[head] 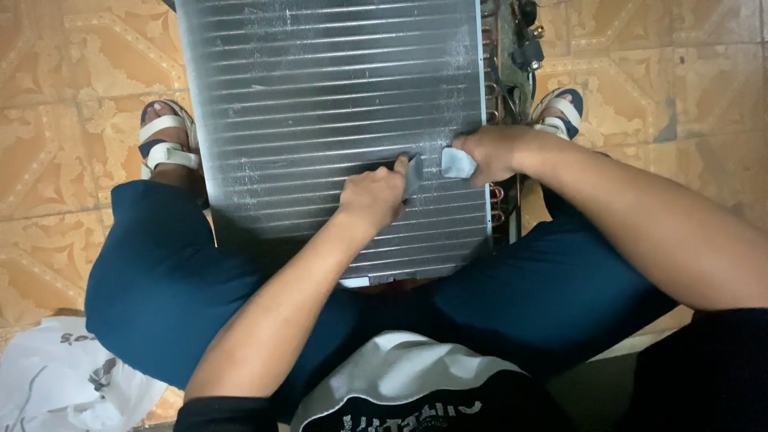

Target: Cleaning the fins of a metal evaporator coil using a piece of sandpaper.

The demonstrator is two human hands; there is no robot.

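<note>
On a patterned tile floor (656, 72), a finned metal coil (320, 104) stands between my knees. My left hand (372, 196) grips a dark comb (410, 172); my right hand (492, 152) clutches a pale cloth (458, 164). Pressing hard could bend fins.

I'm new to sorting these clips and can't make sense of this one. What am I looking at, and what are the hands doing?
The one picture comes from a camera on a person's head, looking straight down. The person sits with knees apart; blue trousers and sandalled feet show on a patterned tile floor.

Between the legs stands a metal finned coil, a panel of thin fins, with copper tubes along its right edge.

The left hand presses a small dark tool against the fins. The right hand grips the panel's right edge and holds a small pale piece; what it is, I cannot tell.

A white bag lies at bottom left.
</note>
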